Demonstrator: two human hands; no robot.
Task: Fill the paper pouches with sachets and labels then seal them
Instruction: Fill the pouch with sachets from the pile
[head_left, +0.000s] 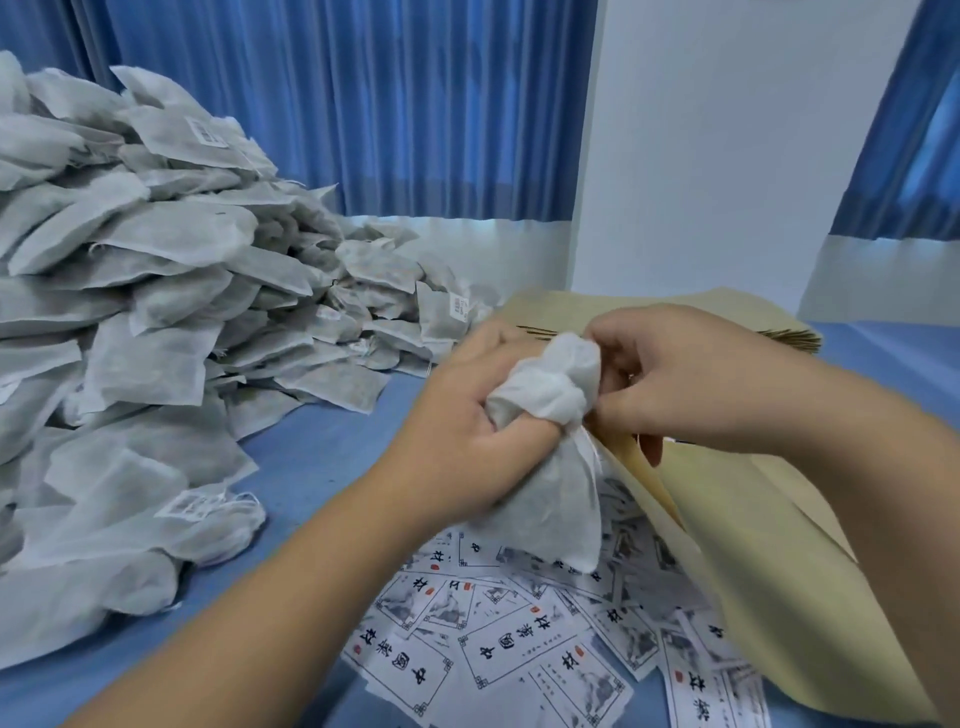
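Head view: left hand (457, 441) fingers curl round the sachet (545, 499) neck, right hand (691, 379) fingertips pinch its bunched top — body hangs below them, beside the paper pouch (779, 571) mouth. Risk — bulky sachet snags the lip, tearing paper, or drops onto labels (519, 649) beneath.

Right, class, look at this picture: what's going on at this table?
A person is packing. The left hand grips a white sachet near its bunched top, and the right hand pinches that top, right beside the open edge of a tan paper pouch. The sachet is not yet inside. Printed labels lie scattered underneath, and a big heap of sachets waits on the left of the blue table.
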